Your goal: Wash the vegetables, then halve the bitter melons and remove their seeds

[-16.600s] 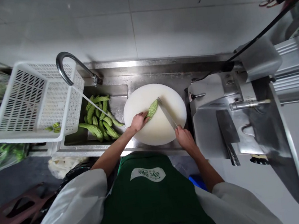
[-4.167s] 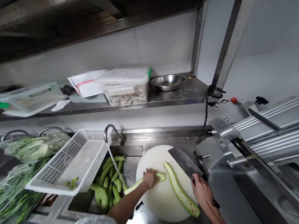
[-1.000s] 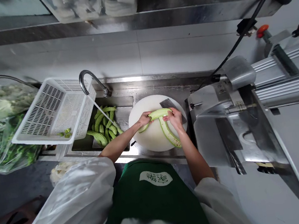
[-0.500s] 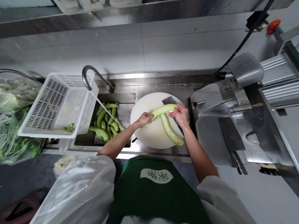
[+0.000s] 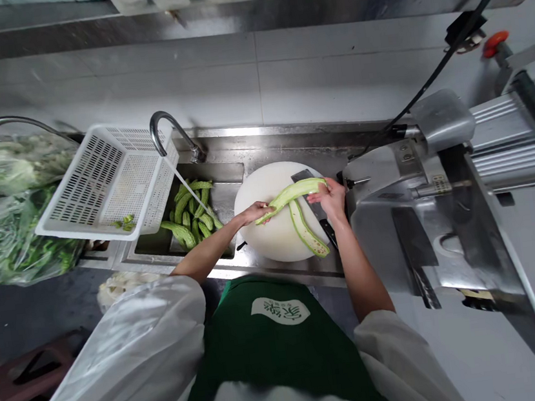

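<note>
Fingers of the left hand (image 5: 253, 212) are clamped on the left end of the held gourd half (image 5: 295, 190); those of the right hand (image 5: 334, 197) pinch its right end. The two-end grip probably supports the long, limp-looking curve. The piece spans the board (image 5: 270, 239) from left of centre to the right edge; contact beneath it cannot be confirmed. The knife (image 5: 329, 233) lies along the board's right edge, probably to free both hands.

The held gourd half is pale green, slender and gently arched. The second gourd half (image 5: 304, 229) extends toward the board's near right edge, cut face up: pale flesh, greener rim, pitted seed cavities toward the near end.
</note>
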Demonstrator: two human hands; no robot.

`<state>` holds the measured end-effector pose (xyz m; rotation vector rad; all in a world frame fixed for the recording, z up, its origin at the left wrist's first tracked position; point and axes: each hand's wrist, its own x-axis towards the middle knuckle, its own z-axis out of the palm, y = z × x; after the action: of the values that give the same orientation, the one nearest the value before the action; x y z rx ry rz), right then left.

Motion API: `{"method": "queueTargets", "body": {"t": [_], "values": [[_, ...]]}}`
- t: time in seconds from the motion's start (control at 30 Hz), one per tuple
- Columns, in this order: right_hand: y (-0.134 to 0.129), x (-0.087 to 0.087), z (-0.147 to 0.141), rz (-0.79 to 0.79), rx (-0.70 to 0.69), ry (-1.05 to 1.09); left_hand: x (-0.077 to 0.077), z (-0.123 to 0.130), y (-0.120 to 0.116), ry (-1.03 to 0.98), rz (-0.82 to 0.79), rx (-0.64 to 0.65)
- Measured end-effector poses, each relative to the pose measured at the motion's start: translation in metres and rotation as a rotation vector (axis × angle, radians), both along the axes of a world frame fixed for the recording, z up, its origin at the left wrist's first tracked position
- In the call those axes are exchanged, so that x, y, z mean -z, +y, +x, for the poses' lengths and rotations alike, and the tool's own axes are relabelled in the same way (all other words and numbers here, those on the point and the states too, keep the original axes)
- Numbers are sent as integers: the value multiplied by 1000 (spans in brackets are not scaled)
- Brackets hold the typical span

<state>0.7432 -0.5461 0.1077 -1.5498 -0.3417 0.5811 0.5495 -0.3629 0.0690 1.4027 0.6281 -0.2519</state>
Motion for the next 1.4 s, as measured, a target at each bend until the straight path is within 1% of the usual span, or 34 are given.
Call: {"method": "queueTargets", "body": {"t": [0.1,0.23,0.3,0.33,0.4,0.47,0.53,0.6,0.67,0.73,0.8,0.9,1.03,1.2,1.3,1.4], "values": [[-1,2,-2,-22,12,18,3,-2,-3,18,92,-20],[-1,2,-5,-14,38,47,6,0,-9,45,294,-61],[-1,0,-3,0,51,70,6,1,-11,15,332,-101],[-1,-1,-2,8,59,82,6,1,-10,-12,330,-109],[-1,-3,1,19,76,100,5,-2,-7,-69,291,-83],[-1,-3,3,22,88,105,3,-7,-2,-86,198,-44],[-2,-3,2,19,94,100,1,-15,3,-35,88,-43],[-2,-3,0,8,88,85,0,-23,5,33,27,-57],[-2,-1,-4,-9,61,62,1,-30,3,84,45,-75],[-1,0,-9,-25,29,41,3,-33,0,127,108,-116],[1,2,-11,-30,17,31,6,-33,-4,161,164,-188],[6,3,-12,-22,39,43,12,-33,-6,172,196,-277],[12,3,-9,-4,39,66,17,-39,-5,141,127,-350],[23,11,-11,-9,19,103,19,-62,-9,133,-1,-455],[34,18,-20,-32,11,149,18,-82,-15,139,-16,-490],[47,23,-34,-65,1,179,14,-98,-17,157,42,-489]]}}
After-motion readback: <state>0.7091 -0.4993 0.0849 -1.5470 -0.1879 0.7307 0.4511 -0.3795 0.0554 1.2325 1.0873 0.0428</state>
